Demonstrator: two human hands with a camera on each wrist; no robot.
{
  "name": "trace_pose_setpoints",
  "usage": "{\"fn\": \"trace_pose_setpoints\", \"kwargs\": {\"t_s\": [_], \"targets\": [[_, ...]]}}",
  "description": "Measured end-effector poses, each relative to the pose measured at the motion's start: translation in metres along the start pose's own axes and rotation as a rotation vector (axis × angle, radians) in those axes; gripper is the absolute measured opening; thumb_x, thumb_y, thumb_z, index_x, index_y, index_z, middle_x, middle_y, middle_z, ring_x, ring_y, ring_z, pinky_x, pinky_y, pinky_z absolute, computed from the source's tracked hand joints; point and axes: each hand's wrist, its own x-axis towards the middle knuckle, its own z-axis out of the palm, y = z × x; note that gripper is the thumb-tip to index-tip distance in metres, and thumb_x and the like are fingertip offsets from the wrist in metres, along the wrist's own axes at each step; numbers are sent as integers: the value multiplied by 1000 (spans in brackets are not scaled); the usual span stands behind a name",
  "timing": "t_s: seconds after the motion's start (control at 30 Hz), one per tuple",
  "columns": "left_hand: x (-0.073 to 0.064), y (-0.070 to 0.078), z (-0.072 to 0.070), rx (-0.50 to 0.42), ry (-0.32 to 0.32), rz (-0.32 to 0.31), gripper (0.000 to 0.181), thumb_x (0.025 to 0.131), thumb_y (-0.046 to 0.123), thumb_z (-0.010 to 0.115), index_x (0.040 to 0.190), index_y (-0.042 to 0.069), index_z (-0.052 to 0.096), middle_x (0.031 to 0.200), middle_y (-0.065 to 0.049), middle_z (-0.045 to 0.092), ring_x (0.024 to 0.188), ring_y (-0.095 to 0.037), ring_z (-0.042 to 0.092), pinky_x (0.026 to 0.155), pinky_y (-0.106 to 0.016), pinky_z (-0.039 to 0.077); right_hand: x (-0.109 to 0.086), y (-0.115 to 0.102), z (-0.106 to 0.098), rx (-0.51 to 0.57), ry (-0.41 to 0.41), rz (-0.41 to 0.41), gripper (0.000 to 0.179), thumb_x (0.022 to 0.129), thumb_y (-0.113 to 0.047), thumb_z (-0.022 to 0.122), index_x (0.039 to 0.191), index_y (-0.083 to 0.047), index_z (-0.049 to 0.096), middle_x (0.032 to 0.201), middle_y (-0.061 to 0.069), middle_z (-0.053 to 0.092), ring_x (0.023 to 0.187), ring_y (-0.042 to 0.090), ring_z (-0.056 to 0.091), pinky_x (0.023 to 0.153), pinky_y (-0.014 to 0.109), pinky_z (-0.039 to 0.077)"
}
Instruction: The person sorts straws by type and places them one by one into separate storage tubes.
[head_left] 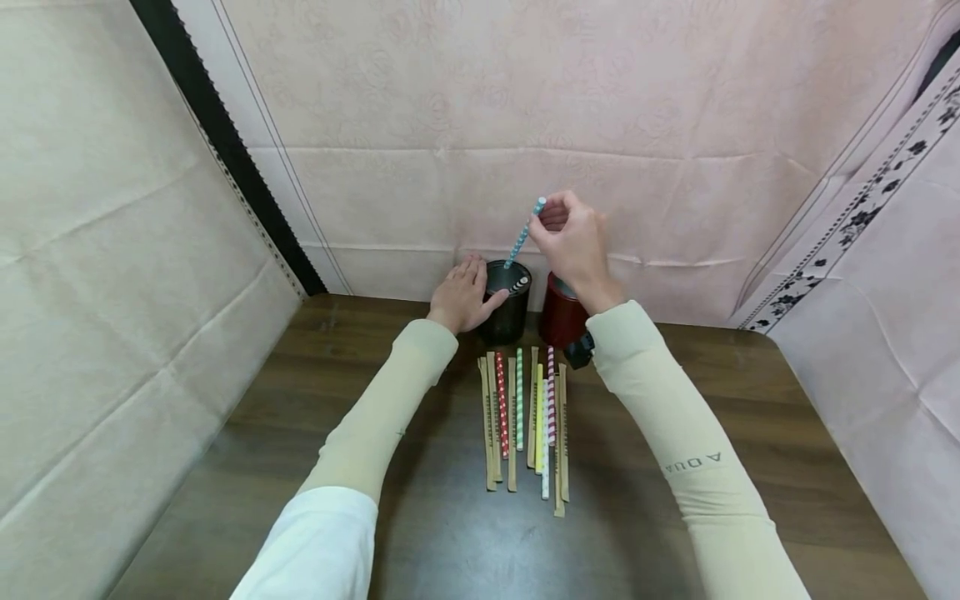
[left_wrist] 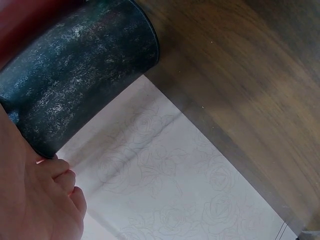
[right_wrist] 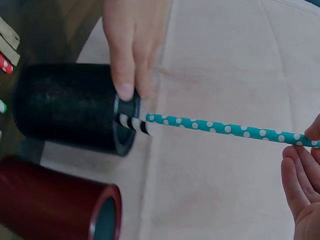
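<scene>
My right hand point(head_left: 576, 242) pinches a teal paper straw with white dots point(right_wrist: 220, 127) near its upper end. The straw slants down, its lower tip close over the mouth of a black cup point(head_left: 504, 321). Inside that cup leans a black-and-white striped straw point(right_wrist: 131, 123), its end showing at the rim. At the cup's left side rests my left hand point(head_left: 463, 296), fingers straight, thumb along the near rim. In the left wrist view, fingertips point(left_wrist: 62, 170) lie right at the rim of the cup.
A dark red cup point(head_left: 561, 321) with a black handle point(head_left: 579, 350) stands just right of the black cup. In front, several straws lie side by side, among them a red dotted straw point(head_left: 502, 408) and some paper-wrapped straws point(head_left: 512, 425). A cloth-covered wall point(head_left: 375, 200) rises behind the wooden table point(head_left: 300, 467).
</scene>
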Motion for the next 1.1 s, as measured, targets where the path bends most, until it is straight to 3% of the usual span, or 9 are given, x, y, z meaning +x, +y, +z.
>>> {"fn": "trace_pose_setpoints", "kwargs": {"t_s": [0.37,0.7,1.1], "targets": [[0,2,3,-16,-12,1,90,110,67,20,169,0,13,178,-18,13,167,-30,12,136,-42,15,-14,13,20,-18,-69,51,29,98,-15,75,119,3,72,116,20,78,109,31,77,99,40,62],[1,-1,-1,6,-5,3,89,110,67,19,169,-1,13,178,-19,14,167,-30,12,136,-42,16,-16,7,0,-79,-153,44,30,97,-16,76,118,6,73,113,23,78,104,35,78,95,43,63],[1,1,-1,9,3,4,90,110,67,18,168,-1,14,178,-19,14,167,-30,13,136,-41,15,-28,6,-31,-248,-254,69,33,97,-20,76,116,7,73,109,24,79,99,36,79,91,48,64]]}}
